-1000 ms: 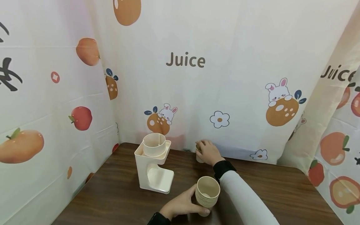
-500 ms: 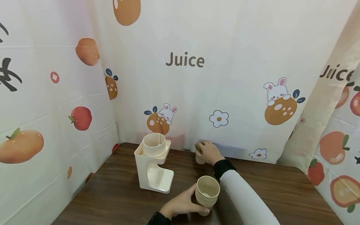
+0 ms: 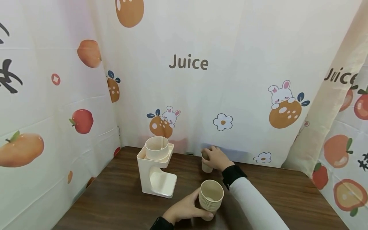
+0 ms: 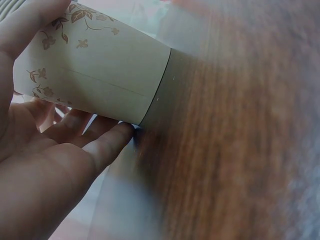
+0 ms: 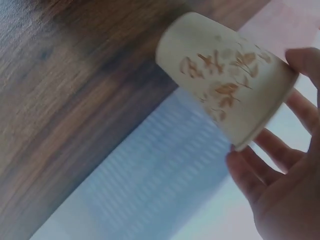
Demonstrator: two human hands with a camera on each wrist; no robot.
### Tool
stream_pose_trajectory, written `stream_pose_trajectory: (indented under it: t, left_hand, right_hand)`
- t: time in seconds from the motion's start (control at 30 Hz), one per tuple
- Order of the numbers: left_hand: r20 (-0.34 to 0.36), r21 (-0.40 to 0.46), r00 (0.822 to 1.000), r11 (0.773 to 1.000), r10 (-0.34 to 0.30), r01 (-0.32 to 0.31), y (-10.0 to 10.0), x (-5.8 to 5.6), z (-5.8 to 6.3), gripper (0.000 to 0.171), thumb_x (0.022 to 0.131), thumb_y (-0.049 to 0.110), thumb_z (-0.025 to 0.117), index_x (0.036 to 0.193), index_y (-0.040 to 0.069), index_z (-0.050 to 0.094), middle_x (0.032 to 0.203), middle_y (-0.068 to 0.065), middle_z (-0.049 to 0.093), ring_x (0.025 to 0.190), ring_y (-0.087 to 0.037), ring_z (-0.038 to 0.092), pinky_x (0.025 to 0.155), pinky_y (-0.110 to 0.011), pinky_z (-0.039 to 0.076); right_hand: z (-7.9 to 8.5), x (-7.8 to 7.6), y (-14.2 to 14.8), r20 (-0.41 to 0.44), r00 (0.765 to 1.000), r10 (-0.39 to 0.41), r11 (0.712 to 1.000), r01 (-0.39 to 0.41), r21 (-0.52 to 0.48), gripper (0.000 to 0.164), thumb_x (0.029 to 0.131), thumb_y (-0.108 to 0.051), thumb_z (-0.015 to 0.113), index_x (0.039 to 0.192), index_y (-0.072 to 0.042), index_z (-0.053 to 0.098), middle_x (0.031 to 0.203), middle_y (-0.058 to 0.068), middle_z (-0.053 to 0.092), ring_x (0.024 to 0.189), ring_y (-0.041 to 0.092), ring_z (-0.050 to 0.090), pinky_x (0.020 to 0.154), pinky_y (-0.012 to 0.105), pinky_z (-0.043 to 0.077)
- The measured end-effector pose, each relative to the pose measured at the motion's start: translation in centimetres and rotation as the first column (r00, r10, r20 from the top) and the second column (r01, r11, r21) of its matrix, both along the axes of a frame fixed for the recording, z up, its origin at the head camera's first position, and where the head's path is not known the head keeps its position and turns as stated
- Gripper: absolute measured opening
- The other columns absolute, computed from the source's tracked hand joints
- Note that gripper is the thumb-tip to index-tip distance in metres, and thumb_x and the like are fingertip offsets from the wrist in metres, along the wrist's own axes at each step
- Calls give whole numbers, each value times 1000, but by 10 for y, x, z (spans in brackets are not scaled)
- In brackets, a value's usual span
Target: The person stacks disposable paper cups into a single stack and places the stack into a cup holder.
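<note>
A stack of beige paper cups (image 3: 210, 199) stands at the front of the table, mouths up. My left hand (image 3: 185, 209) is curled round it low down, thumb across the near side. In the left wrist view the bottom paper cup (image 4: 100, 65) shows a brown leaf print, its base at the wood. Farther back, my right hand (image 3: 217, 158) grips a single paper cup (image 3: 207, 166) by its rim. The right wrist view shows that cup's floral print and the right hand's fingers (image 5: 245, 177) spread about the rim.
Left of the cups stands a cream-coloured stand (image 3: 146, 175) with a round open cup-like piece (image 3: 156, 153) on top and a flat base. Printed fabric (image 3: 189, 89) hangs along the back and sides of the brown wooden table (image 3: 115, 198).
My right hand has moved slightly right and toward me with the single cup, away from the back curtain. My left hand and the stack stay in place.
</note>
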State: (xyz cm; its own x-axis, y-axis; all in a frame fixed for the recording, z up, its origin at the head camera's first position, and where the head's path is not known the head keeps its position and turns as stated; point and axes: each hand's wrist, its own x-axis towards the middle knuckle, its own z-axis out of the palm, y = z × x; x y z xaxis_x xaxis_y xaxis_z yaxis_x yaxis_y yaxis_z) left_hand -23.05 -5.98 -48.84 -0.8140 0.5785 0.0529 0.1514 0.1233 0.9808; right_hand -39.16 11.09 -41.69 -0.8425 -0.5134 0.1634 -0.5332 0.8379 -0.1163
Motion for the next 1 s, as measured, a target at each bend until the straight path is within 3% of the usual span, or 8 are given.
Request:
stream_pose_trajectory:
  t: [0.17, 0.43, 0.7, 1.0]
  left_hand:
    - [-2, 5, 1000, 1000, 0, 0, 1, 0, 0, 81, 74, 27, 78, 138, 43, 30, 131, 10, 48, 122, -11, 38, 103, -55, 27]
    - [-17, 12, 1000, 1000, -11, 11, 1, 0, 2, 82, 76, 26, 77, 139, 44, 28, 132, 10, 48, 123, -13, 38, 103, -58, 26]
    - [-32, -5, 999, 1000, 6, -6, 0, 1, 1, 85, 75, 28, 78, 140, 45, 27, 133, 11, 47, 125, -13, 37, 103, -60, 26]
    - [-29, -10, 1000, 1000, 5, -5, 0, 1, 1, 84, 75, 28, 78, 139, 45, 28, 131, 9, 49, 123, -13, 38, 102, -60, 26]
  right_hand:
    - [3, 11, 9, 55, 998, 13, 1000, -12, -19, 39, 86, -41, 64, 121, -25, 58, 109, 10, 53, 97, 28, 48, 77, 47, 49]
    - [5, 34, 26, 56, 998, 39, 999, -37, -40, 36, 84, -38, 68, 117, -27, 59, 105, 5, 51, 90, 23, 46, 71, 43, 49]
    - [10, 60, 40, 109, 994, 29, 996, -19, -85, 37, 79, -35, 74, 113, -32, 61, 102, 2, 50, 92, 22, 45, 75, 44, 48]
    - [7, 78, 54, 122, 992, 43, 990, -26, -140, 37, 77, -33, 75, 110, -30, 61, 102, 6, 50, 96, 27, 47, 76, 47, 47]
